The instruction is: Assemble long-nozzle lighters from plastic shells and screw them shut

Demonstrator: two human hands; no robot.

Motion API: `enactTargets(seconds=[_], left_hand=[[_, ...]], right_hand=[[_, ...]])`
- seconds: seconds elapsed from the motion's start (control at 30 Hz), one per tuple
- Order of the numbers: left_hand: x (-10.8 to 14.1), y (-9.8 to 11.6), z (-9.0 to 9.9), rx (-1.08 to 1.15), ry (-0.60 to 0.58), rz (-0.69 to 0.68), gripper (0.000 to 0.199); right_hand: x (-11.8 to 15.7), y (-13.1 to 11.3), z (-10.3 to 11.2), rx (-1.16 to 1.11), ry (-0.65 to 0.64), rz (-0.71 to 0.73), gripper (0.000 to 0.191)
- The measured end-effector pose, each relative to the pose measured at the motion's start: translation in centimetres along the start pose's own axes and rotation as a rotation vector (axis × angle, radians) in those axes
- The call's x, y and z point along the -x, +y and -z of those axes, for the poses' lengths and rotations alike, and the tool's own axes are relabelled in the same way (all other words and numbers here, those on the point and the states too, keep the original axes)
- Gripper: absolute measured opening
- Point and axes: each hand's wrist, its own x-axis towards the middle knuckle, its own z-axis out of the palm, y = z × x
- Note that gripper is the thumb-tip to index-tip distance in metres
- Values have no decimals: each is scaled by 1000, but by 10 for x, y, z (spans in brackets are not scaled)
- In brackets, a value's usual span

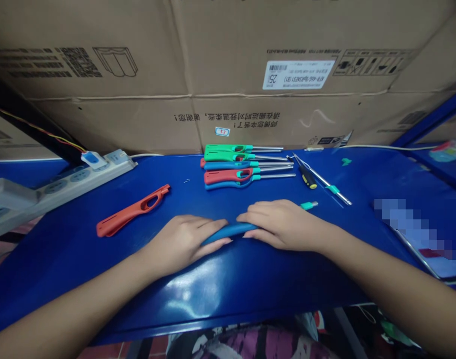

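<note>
A blue lighter handle (228,232) is held above the blue table between both hands. My left hand (190,237) is closed on its left end, thumb below and fingers on top. My right hand (276,224) grips the other end the same way and hides it. Just beyond the right hand shows a turquoise piece with a short metal tip (309,205); whether it joins the blue handle I cannot tell. To the left lies an orange-red lighter handle (132,212), with no metal tube on it.
Several green, blue and red lighters (228,175) with metal tubes lie at the back. Right of them are a black-yellow screwdriver (307,177) and a loose metal tube (329,184). A power strip (78,174) stands left, a blurred-out device (426,239) right. Cardboard (228,65) walls the back.
</note>
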Motion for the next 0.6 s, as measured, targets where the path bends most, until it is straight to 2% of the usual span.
enactTargets(seconds=[0.13,0.23,0.43,0.6], left_hand=[[-1,-7,4,-4,-5,12,41],[-1,-9,6,36,-36,69,42],[-2,-4,-3,198,-20,178,33],[-4,-6,-5,202,-9,181,33]], right_hand=[[4,11,6,22,-7,-35,28],[7,20,10,52,-5,-87,21],[5,21,5,155,15,-84,24],[3,21,8,163,38,-115,25]])
